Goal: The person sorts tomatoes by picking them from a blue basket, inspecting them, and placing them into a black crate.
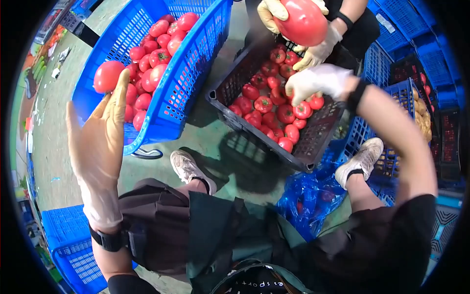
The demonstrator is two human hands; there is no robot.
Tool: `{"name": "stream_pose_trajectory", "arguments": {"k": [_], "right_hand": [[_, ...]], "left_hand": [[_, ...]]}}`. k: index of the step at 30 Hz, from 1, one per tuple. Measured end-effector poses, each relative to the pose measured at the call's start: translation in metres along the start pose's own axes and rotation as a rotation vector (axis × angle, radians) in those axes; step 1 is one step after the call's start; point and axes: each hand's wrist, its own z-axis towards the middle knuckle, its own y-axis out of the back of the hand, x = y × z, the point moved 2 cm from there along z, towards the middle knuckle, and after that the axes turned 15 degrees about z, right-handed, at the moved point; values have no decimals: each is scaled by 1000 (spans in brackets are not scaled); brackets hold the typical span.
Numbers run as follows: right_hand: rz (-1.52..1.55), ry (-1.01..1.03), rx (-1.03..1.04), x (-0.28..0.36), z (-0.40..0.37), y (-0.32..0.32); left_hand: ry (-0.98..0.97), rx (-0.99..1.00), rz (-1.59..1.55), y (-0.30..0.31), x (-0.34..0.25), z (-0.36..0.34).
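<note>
My left hand (100,142), in a pale glove, is raised at the side of a blue basket (169,110), palm up and fingers stretched apart. Just past its fingertips a red tomato (108,77) shows above the basket, which holds many more tomatoes (159,57). Over a black crate (306,159), my right hand (313,84), gloved in white, reaches down among tomatoes (263,104). Its fingers bend toward the fruit and are partly hidden and blurred; I cannot tell whether they grip one.
Across the black crate, another person's gloved hands (323,51) are near a large tomato (303,22). Crumpled blue plastic (311,196) lies by my right shoe (360,161). Stacked blue crates (401,19) stand at right, some with potatoes (422,115). Another blue crate (81,245) is at lower left.
</note>
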Motion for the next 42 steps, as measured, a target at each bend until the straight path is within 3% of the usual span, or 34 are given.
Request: {"name": "stream_pose_trajectory", "arguments": {"k": [1,3,4,5,7,8,9,11,12,14,15,17,19,21,23,25,26,27,29,31,32,37,42], "right_hand": [[-510,521,-75,-15,13,-32],[-173,-232,-176,-73,83,-54],[-227,-411,-317,-95,111,-62],[-280,-588,-458,-120,138,-71],[-235,-815,-769,-189,191,-80],[-93,-782,-751,-123,150,-75],[6,-848,-769,-142,155,-70],[141,-801,-982,-159,160,-72],[138,-801,-990,-168,162,-65],[-272,-595,-578,-176,165,-50],[-382,-446,-534,-174,162,-52],[-280,-96,-523,-136,133,-55],[1,-81,-343,-37,83,-48],[250,92,-208,38,35,-58],[279,276,-174,94,-4,-76],[640,403,-113,124,-46,-88],[766,337,-207,118,-57,-81],[911,177,-352,115,-67,-71],[882,245,-926,94,-64,-63],[1192,421,-943,96,-62,-52],[1184,594,-955,103,-59,-47],[1019,685,-988,109,-51,-25],[797,738,-1036,125,-93,-31]], "left_hand": [[-6,0,2,0,1,-1],[-102,43,148,-10,9,-4],[-104,-95,264,-20,13,-5],[-113,-100,261,-20,16,-8],[-7,-150,288,-19,24,-10],[50,-293,351,-24,27,-9],[93,-307,364,-27,33,-8],[166,-271,403,-28,39,-9],[190,-292,448,-31,44,-9],[243,-317,502,-35,53,-9],[292,-348,561,-38,56,-8],[387,-365,658,-38,66,-7],[478,-411,597,-40,81,-11],[573,-471,581,-33,92,-18],[726,-607,516,-37,102,-23],[756,-297,330,-36,111,-26],[897,-175,285,-30,114,-29],[893,-155,320,-39,112,-33],[873,-70,392,-54,108,-36],[836,-55,402,-57,107,-37],[812,-40,420,-58,108,-39],[751,-63,525,-61,104,-36],[678,-6,576,-66,103,-36]]}}
